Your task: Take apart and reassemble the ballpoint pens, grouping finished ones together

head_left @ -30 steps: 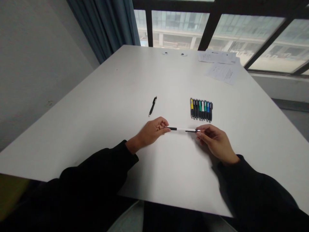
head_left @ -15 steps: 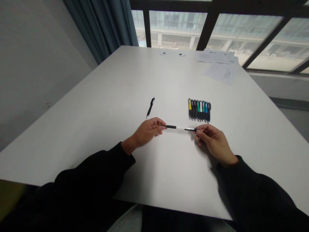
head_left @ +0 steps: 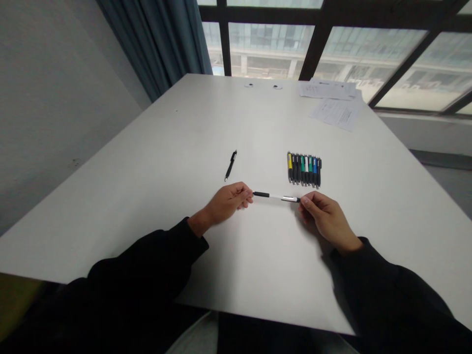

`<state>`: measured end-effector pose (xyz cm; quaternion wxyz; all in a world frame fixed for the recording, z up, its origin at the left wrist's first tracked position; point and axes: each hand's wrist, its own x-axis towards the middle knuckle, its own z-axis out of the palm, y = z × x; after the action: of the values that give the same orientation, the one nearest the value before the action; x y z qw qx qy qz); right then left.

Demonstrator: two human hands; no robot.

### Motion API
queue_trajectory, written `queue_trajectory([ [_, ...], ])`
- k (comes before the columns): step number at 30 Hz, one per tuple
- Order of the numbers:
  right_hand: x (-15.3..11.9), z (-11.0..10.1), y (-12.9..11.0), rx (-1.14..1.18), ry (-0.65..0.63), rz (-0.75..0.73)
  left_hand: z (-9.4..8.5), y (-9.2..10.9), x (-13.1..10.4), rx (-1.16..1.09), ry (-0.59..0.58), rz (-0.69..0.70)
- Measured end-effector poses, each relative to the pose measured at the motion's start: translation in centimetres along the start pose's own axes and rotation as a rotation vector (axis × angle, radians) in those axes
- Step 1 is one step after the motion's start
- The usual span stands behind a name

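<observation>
Fingertips of my left hand [head_left: 231, 200] pinch the tip end of a pen's black front barrel [head_left: 261, 194]. My right hand [head_left: 326, 216] pinches the end of a pen's upper barrel [head_left: 290, 199], which shows a white or silvery side and a dark edge. A thin pale refill [head_left: 275, 197] appears to span the gap between the two parts; which part it sits in, I cannot tell. Both parts lie roughly in line, just above the table. Beyond my left hand lies a black click pen [head_left: 230, 165], slanted on the table.
A tight row of several pens [head_left: 304, 170] with black, yellow, green, white and blue barrels lies beyond my right hand. Paper sheets [head_left: 335, 113] rest at the far right of the white table [head_left: 147, 172]. Two cable holes [head_left: 249, 85] sit near the window-side edge.
The upper barrel in my right hand has turned, so more of its light side shows. Both hands stay almost in place. The view has tilted up slightly.
</observation>
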<state>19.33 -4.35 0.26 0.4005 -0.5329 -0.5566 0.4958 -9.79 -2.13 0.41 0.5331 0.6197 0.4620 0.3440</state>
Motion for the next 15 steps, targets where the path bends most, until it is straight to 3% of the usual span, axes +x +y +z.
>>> queue_trajectory([
  [7,-0.24,-0.33,-0.39,-0.173,-0.026,0.023,0.11,0.46,-0.13,0.089,0.004,-0.01],
  [15,-0.1,-0.53,-0.44,-0.191,-0.062,0.018,0.02,0.52,-0.24,0.15,0.006,-0.014],
])
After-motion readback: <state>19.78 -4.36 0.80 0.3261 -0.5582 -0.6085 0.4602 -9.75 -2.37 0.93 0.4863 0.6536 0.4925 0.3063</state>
